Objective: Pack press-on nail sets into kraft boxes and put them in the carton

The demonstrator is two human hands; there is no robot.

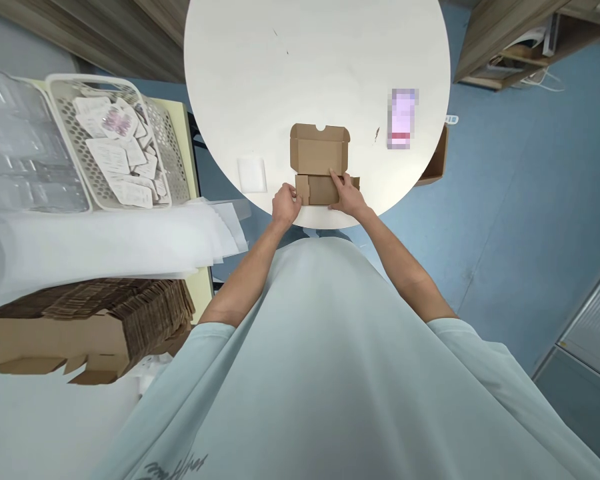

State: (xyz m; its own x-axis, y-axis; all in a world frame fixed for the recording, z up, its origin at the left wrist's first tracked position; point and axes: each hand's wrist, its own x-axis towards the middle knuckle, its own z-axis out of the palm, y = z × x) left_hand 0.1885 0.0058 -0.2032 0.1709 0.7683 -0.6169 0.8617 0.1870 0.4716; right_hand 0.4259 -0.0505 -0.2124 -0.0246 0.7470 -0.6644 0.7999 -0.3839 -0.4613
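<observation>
A brown cardboard mailer box (320, 153) lies partly folded near the front edge of the round white table, its lid raised open toward the far side. At its left end my left hand (286, 203) has its fingers closed on the side flap. My right hand (349, 195) spans the right part of the box's base, index finger at the lid crease and thumb by the near edge. A right side flap sticks out beyond that hand. To the left of the box lies a flat white packet (251, 175).
A pixelated pink and purple item (401, 119) lies on the table's right. On the left side stand a white basket (165, 143) of packets, clear plastic containers (25, 140), white sheets (105, 243) and a stack of flat cardboard boxes (130, 313).
</observation>
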